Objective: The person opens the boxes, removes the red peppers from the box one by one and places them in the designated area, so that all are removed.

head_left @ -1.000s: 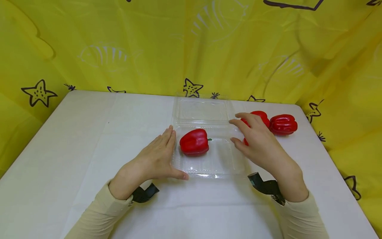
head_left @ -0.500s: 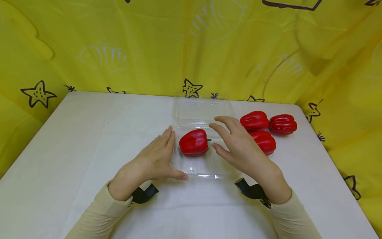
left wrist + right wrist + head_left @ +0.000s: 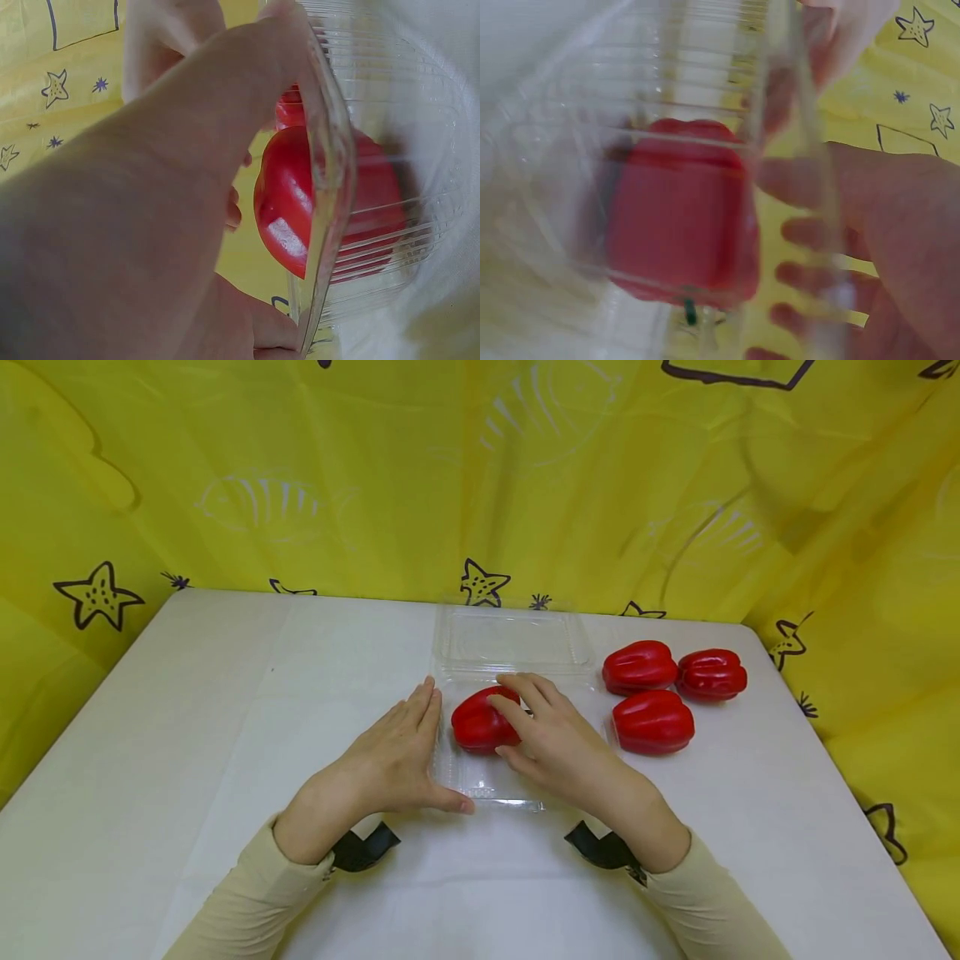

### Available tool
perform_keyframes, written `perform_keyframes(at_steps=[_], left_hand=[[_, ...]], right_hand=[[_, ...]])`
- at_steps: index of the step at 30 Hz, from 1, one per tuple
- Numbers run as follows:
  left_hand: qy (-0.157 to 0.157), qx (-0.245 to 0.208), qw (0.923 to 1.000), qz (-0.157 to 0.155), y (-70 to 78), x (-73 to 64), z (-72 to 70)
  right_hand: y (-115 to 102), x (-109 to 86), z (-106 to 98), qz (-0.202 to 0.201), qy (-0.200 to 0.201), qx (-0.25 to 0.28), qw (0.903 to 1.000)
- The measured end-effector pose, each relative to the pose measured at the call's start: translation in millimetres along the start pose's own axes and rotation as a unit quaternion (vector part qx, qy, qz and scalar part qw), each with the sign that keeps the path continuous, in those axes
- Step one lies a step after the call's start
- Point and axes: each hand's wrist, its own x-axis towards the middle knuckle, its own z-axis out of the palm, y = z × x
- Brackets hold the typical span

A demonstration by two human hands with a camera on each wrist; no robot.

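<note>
A red bell pepper (image 3: 476,722) lies on its side in the left part of a clear plastic clamshell container (image 3: 491,789). My left hand (image 3: 390,760) rests along the container's left wall, fingers straight, thumb spread at the front edge. Over the pepper's stem end hovers my right hand (image 3: 562,743), its fingers spread and slightly bent. In the right wrist view a small gap shows between the fingertips (image 3: 802,232) and the pepper, seen through the container wall. The left wrist view shows the pepper rising above the container's rim (image 3: 341,161).
The container's lid (image 3: 513,639) lies folded back behind it. Three more red bell peppers sit on the white table to the right: one at the back (image 3: 639,667), one farther right (image 3: 711,675), one nearer (image 3: 652,724). A yellow patterned curtain (image 3: 375,485) borders the table.
My right hand has moved left, from beside the loose peppers to over the pepper in the container. The left hand and the peppers have stayed in place.
</note>
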Motion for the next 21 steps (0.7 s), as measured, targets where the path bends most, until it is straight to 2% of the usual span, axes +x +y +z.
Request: perform_keyframes(at_steps=[9, 15, 21], left_hand=[[-0.002, 0.003, 1.0000, 0.000, 0.1, 0.5, 0.0], [-0.002, 0.002, 1.0000, 0.001, -0.3, 0.0, -0.3], [-0.003, -0.001, 1.0000, 0.000, -0.7, -0.4, -0.7]], right_hand=[[1.6, 2.5, 13.8, 0.008, -0.027, 0.016, 0.9995], [3.8, 3.6, 17.0, 0.001, -0.014, 0.017, 0.9998], [2.7, 3.2, 17.4, 0.024, -0.012, 0.024, 0.9993]])
